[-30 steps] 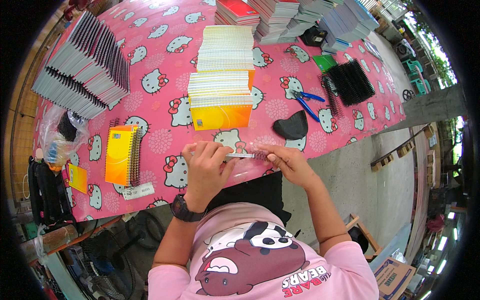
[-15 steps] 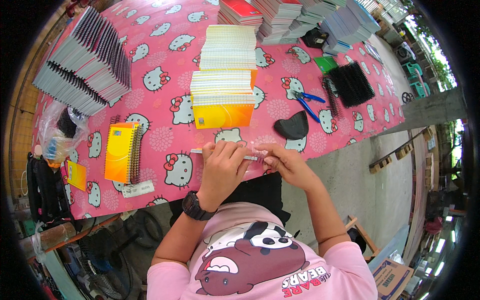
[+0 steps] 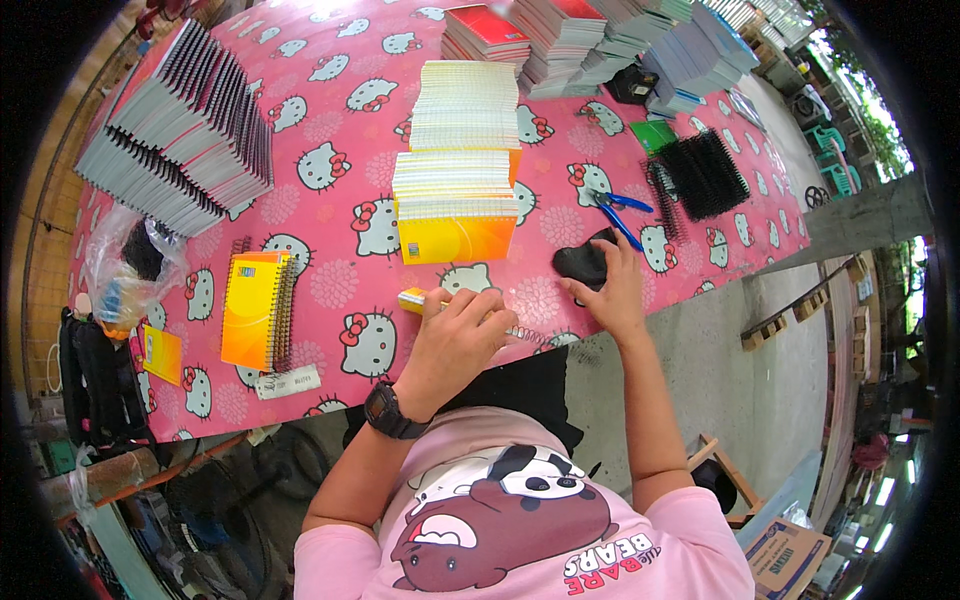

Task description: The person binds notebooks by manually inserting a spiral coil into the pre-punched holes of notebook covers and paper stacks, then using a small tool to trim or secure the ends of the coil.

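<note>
My left hand (image 3: 465, 328) is closed over a small notebook (image 3: 411, 299) near the table's front edge; its yellow cover shows past the fingers. A thin wire coil (image 3: 545, 338) sticks out to the right from under that hand. My right hand (image 3: 618, 290) has its thumb and fingers around a black, rounded, pad-like piece (image 3: 580, 262) lying on the table. Blue-handled pliers (image 3: 622, 215) lie just beyond it. In front of my hands stands a row of notebooks with yellow-orange covers (image 3: 455, 240).
Finished-looking coil-bound yellow notebooks (image 3: 255, 310) lie at the left, near a white tag (image 3: 287, 382). Tall stacks of spiral notebooks (image 3: 180, 150) stand farther left. Black coils (image 3: 705, 170) lie at the right, with paper stacks (image 3: 560, 40) at the back. The table (image 3: 335, 285) has a pink patterned cover.
My right hand has left the coil beside my left hand and moved right onto the black piece. The notebook under my left hand has tilted, showing more yellow cover.
</note>
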Demonstrator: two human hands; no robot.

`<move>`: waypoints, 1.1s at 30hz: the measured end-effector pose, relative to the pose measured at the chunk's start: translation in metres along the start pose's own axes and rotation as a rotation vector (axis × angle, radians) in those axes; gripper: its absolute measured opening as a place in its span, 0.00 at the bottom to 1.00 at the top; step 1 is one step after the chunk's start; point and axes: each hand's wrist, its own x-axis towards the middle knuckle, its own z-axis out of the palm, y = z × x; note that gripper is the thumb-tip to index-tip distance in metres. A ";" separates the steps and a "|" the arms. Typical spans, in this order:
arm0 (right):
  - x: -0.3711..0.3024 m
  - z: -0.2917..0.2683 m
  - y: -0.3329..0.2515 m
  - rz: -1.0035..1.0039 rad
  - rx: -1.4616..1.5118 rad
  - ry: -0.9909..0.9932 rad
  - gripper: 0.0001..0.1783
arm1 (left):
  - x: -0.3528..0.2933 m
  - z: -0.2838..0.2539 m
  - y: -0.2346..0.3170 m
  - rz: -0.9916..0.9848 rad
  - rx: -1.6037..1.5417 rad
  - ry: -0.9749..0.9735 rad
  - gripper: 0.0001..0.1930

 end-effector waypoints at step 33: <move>-0.009 -0.027 -0.072 -0.075 1.276 -0.675 0.24 | -0.023 -0.006 -0.020 -0.009 -0.032 0.175 0.08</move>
